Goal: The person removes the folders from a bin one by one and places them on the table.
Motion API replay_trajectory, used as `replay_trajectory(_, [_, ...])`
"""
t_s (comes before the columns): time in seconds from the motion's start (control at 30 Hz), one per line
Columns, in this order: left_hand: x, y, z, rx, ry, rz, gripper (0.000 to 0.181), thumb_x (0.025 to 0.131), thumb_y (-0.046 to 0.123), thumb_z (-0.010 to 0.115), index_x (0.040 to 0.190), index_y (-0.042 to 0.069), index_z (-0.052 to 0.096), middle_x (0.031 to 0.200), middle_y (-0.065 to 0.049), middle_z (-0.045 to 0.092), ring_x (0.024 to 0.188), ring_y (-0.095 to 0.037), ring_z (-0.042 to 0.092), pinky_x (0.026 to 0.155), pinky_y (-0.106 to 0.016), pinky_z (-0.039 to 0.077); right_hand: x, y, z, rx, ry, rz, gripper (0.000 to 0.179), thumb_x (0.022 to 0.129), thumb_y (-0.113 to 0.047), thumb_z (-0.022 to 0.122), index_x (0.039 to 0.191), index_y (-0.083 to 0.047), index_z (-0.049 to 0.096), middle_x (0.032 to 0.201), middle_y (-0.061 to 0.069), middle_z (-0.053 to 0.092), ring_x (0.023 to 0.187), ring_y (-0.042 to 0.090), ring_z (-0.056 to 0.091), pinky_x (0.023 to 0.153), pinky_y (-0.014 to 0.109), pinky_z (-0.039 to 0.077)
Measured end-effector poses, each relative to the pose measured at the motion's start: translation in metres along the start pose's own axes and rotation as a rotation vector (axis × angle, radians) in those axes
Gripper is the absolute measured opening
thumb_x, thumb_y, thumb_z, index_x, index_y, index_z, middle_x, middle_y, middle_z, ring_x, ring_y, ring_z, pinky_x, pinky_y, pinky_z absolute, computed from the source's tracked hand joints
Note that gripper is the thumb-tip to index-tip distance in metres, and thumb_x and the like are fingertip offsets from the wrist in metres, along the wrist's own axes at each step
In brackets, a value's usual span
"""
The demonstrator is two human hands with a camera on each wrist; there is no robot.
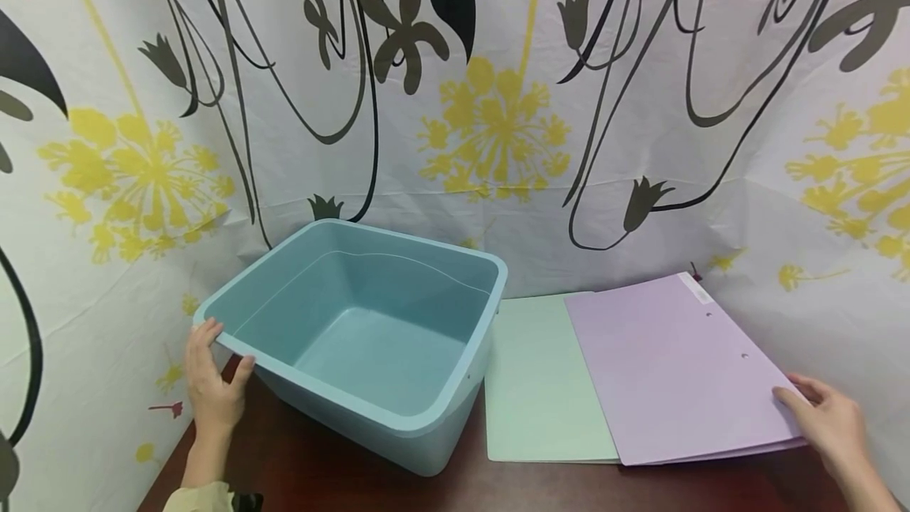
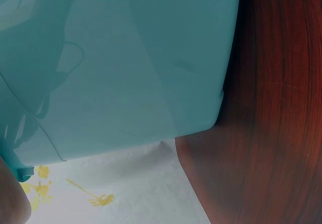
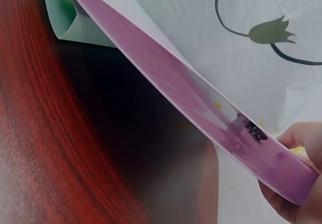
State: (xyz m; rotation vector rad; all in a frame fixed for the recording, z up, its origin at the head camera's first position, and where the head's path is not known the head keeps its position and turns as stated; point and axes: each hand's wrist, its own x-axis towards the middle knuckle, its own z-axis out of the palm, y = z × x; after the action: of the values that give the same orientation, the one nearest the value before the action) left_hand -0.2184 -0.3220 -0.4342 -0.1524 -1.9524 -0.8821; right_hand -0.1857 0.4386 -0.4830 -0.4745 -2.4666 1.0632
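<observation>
My left hand [image 1: 216, 389] holds the front-left corner of a blue plastic tub [image 1: 462, 378], its fingers over the rim and its thumb along the front edge. The tub's inside shows a bare floor, and its outer wall fills much of the left wrist view. With my right hand [image 1: 828, 417] I pinch the right edge of a lilac file folder [image 1: 682, 370], thumb on top and fingers beneath. That edge is raised, and a dark metal clip [image 3: 251, 127] shows between its covers. Under the lilac folder's left part lies a pale green folder [image 1: 543, 385].
A dark reddish wooden table [image 1: 306, 464] carries the tub and folders. Behind and at both sides hangs a white curtain [image 1: 398, 156] printed with yellow and grey flowers, close to the tub's back and the folders' far edges.
</observation>
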Motion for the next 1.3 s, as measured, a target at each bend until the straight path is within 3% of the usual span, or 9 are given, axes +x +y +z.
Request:
replay_trajectory(0.07, [0.0,0.0,0.0,-0.003,0.002,0.002,0.082,0.077,0.059,0.059,0.124,-0.006,0.045,0.132,-0.027,0.04,0.133,-0.041,0.022,0.108,-0.056,0.011,-0.001,-0.002,-0.001,-0.021,-0.015,-0.016,0.022,0.083,-0.022,0.063,0.104,-0.017,0.066,0.063,-0.049,0.033,0.058,-0.018,0.038,0.051,0.014,0.035])
replay_trajectory(0.13, [0.0,0.0,0.001,-0.005,0.003,0.005,0.082,0.077,0.06,0.059,0.124,-0.006,0.045,0.131,-0.027,0.04,0.133,-0.042,0.022,0.108,-0.056,0.011,-0.001,-0.001,-0.002,-0.03,-0.03,-0.02,0.02,0.083,-0.023,0.063,0.102,-0.017,0.066,0.063,-0.047,0.034,0.058,-0.017,0.039,0.051,0.014,0.035])
replay_trajectory(0.23, [0.0,-0.001,0.001,-0.013,0.008,0.012,0.082,0.077,0.059,0.059,0.123,-0.007,0.045,0.131,-0.028,0.04,0.133,-0.042,0.022,0.109,-0.056,0.011,0.0,0.005,-0.001,-0.04,-0.048,-0.019,0.031,0.083,-0.025,0.062,0.109,-0.006,0.065,0.064,-0.046,0.037,0.06,-0.02,0.036,0.053,0.015,0.033])
replay_trajectory(0.3, [0.001,-0.001,0.001,-0.012,0.009,0.016,0.082,0.077,0.059,0.058,0.123,-0.007,0.045,0.131,-0.028,0.04,0.133,-0.042,0.023,0.109,-0.056,0.011,0.001,0.009,-0.001,-0.046,-0.066,-0.024,0.045,0.083,-0.027,0.063,0.112,0.007,0.06,0.065,-0.045,0.038,0.062,-0.022,0.035,0.054,0.015,0.033])
replay_trajectory(0.43, [0.001,0.0,0.001,-0.006,0.009,0.021,0.083,0.077,0.061,0.057,0.124,-0.007,0.045,0.131,-0.028,0.04,0.133,-0.042,0.023,0.109,-0.055,0.011,0.003,0.015,0.0,-0.057,-0.099,-0.028,0.054,0.079,-0.031,0.067,0.111,0.012,0.058,0.069,-0.035,0.048,0.066,-0.025,0.031,0.056,0.013,0.032])
replay_trajectory(0.53, [0.001,0.0,0.001,-0.001,0.009,0.024,0.084,0.077,0.062,0.056,0.123,-0.008,0.045,0.131,-0.029,0.04,0.133,-0.042,0.023,0.109,-0.055,0.012,0.005,0.015,0.001,-0.09,-0.111,-0.027,0.059,0.078,-0.032,0.069,0.111,0.016,0.055,0.073,-0.006,0.067,0.067,-0.027,0.027,0.055,0.013,0.031])
replay_trajectory(0.67, [0.001,-0.001,0.001,-0.006,0.012,0.03,0.084,0.078,0.062,0.056,0.123,-0.008,0.045,0.13,-0.029,0.04,0.132,-0.042,0.023,0.109,-0.054,0.012,0.005,0.016,0.003,-0.138,-0.13,-0.039,0.06,0.078,-0.032,0.068,0.11,0.018,0.053,0.089,0.032,0.063,0.067,-0.028,0.024,0.056,0.015,0.03])
replay_trajectory(0.83, [0.001,0.0,0.0,-0.009,0.009,0.028,0.083,0.078,0.061,0.057,0.123,-0.008,0.045,0.131,-0.029,0.04,0.133,-0.041,0.023,0.109,-0.054,0.011,0.005,0.021,0.005,-0.163,-0.171,-0.049,0.06,0.08,-0.033,0.066,0.109,0.018,0.053,0.1,0.038,0.057,0.067,-0.026,0.024,0.056,0.017,0.031])
replay_trajectory(1.3, [0.001,-0.002,0.0,-0.016,0.011,0.021,0.084,0.077,0.061,0.057,0.124,-0.008,0.045,0.132,-0.028,0.04,0.134,-0.04,0.022,0.109,-0.054,0.011,0.009,0.028,0.007,-0.199,-0.207,-0.055,0.061,0.081,-0.034,0.064,0.111,0.018,0.052,0.101,0.038,0.057,0.067,-0.024,0.025,0.057,0.019,0.031])
